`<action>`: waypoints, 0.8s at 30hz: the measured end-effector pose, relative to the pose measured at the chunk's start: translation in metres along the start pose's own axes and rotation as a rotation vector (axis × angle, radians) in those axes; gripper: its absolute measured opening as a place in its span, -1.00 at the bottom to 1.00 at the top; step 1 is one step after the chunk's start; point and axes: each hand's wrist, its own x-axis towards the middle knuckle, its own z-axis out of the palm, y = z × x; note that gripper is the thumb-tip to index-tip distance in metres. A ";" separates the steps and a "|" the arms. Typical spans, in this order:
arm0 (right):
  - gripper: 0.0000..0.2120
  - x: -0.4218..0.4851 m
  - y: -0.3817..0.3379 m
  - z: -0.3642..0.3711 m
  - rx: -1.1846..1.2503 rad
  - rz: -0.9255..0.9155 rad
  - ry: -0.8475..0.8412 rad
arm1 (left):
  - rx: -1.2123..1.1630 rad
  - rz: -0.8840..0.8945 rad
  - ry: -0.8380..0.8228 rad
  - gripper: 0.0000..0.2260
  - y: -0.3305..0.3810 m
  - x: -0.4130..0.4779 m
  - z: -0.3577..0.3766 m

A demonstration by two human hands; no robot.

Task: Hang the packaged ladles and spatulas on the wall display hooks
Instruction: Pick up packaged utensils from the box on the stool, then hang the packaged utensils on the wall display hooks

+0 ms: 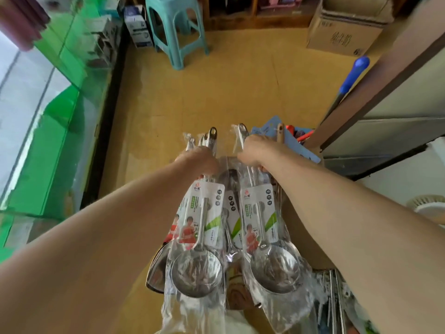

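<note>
Two bunches of packaged utensils here, one per hand, all seen from the head cam looking down. The left hand (pixel 198 160) is closed round the handles of a bundle fronted by a shiny steel ladle in a clear plastic sleeve (pixel 196 266), and the right hand (pixel 256 150) is closed the same way on a second bagged steel ladle (pixel 275 268). Both ladles run lengthwise away from the camera: round bowls nearest, open side up, handle tips with their hanging holes pointing toward the far floor. Each has a white and green printed card under the plastic, with a figure in orange on it. Behind the left ladle a dark flat spatula blade (pixel 156 271) pokes out at the left edge of the bundle, and there's at least one more packet sandwiched between the two bunches; can't tell exactly what it is.

Everything's held up in the air over a yellowish tan floor (pixel 192 92). Far end has a pale teal plastic stool (pixel 177 27) and a brown cardboard box (pixel 342 32). Along the left runs a green-tinted glass display counter (pixel 48 116). On the right, a blue-handled pole (pixel 352 75) leans against a brown-trimmed wall panel, with blue cards and red bits just past the right hand. The plastic sleeves are crinkly and glare a lot.
</note>
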 end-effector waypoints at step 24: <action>-0.84 -0.049 -0.002 0.021 -0.036 0.099 0.137 | 0.192 -0.024 0.179 -0.55 -0.011 -0.044 0.007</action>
